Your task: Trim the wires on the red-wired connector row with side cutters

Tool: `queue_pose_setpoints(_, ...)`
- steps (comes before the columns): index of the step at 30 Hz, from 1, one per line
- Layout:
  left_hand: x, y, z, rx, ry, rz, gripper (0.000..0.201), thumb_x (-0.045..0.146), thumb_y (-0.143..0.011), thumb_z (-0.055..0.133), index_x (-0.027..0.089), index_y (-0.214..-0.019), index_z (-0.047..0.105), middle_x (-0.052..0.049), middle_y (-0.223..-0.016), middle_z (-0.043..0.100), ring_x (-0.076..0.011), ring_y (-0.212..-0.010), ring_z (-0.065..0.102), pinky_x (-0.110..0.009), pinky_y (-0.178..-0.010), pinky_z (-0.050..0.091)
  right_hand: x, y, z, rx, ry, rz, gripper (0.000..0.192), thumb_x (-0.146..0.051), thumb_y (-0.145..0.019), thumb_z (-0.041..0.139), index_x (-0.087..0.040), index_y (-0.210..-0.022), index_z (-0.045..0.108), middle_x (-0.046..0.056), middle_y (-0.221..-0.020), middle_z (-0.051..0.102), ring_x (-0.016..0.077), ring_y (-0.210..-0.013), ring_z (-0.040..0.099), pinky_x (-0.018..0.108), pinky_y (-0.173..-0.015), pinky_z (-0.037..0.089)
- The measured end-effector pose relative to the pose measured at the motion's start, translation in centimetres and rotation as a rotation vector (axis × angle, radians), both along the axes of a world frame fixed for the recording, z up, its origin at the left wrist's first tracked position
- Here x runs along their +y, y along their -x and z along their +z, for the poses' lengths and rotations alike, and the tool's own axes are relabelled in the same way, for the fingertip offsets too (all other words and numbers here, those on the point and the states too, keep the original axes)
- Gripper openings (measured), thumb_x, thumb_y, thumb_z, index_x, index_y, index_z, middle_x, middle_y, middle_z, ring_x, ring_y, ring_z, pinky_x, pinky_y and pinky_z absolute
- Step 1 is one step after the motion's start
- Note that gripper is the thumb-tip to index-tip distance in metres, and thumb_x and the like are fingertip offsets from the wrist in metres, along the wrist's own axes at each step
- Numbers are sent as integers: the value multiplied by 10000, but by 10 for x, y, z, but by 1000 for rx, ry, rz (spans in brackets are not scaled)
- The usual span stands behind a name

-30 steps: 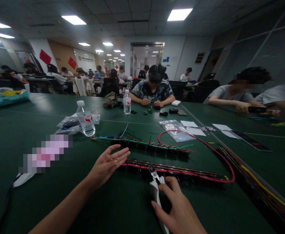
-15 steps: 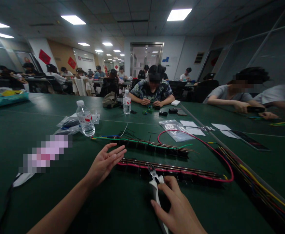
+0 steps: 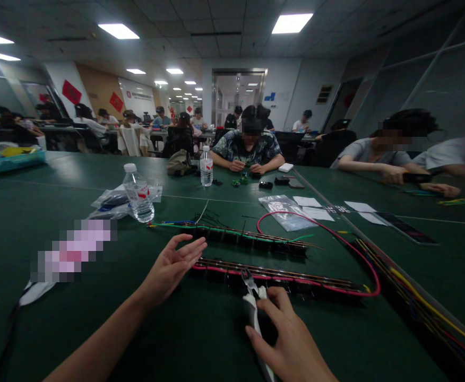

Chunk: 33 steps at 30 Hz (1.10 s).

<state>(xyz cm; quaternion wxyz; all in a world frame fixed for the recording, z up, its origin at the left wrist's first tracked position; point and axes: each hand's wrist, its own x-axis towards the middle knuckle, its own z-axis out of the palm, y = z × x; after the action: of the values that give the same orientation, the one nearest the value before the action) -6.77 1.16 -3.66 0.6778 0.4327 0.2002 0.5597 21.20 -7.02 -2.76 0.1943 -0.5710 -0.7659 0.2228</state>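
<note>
My right hand (image 3: 290,334) grips white-handled cutting pliers (image 3: 251,297), their metal jaws at the near side of a long black strip assembly (image 3: 280,274). A red wire (image 3: 316,286) runs along that strip and loops up at its right end. At the strip's left end, my left hand (image 3: 179,265) hovers with its fingers stretched out and holds nothing; whether it touches the strip I cannot tell. Behind lies a second black strip (image 3: 252,240) with a green wire (image 3: 232,231) along it.
A water bottle (image 3: 139,196) and plastic bags stand at the left, another bottle (image 3: 206,167) farther back. A clear bag (image 3: 288,215) and papers lie beyond the strips. More wired strips (image 3: 399,286) are at the right. Across the table, a person (image 3: 248,143) handles small parts.
Both hands and the pliers stay nearly where they were. The left fingers look slightly closer together. At the far right, a co-worker's hand has shifted a little to the right.
</note>
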Motion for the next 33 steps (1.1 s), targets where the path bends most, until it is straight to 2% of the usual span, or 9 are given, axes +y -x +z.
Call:
queue_pose_setpoints(8,-1,-1,-1,20,-29,-19,539,1,-790,627,291,-1228,503,-104,-1480,457,-324,-1385,370,-564,-1173,89,1,0,0,-4,10,9,308,-443,-862,541,-231,-1082,577,113,-1248,407,221,-931,600,404,-826,505)
queue_pose_setpoints(15,-3,-4,4,17,-9,34,459,14,-788,646,226,-1184,551,-114,-1416,536,-294,-1394,362,-507,-1200,87,1,-1,0,4,0,10,308,-442,-861,541,-234,-1084,579,113,-1255,409,226,-944,602,403,-827,503)
queue_pose_setpoints(26,-3,-5,5,19,30,72,387,74,-801,698,208,-1141,572,-125,-1392,559,-292,-1374,397,-499,-1201,137,0,-2,-2,4,-2,4,306,-440,-850,552,-235,-1074,585,109,-1253,420,233,-971,599,403,-851,501)
queue_pose_setpoints(33,-4,-5,6,52,39,52,338,91,-804,706,201,-1097,578,-136,-1400,549,-290,-1377,393,-491,-1201,149,1,-2,-4,12,-1,4,300,-446,-860,544,-242,-1078,578,109,-1262,415,233,-962,597,413,-848,499)
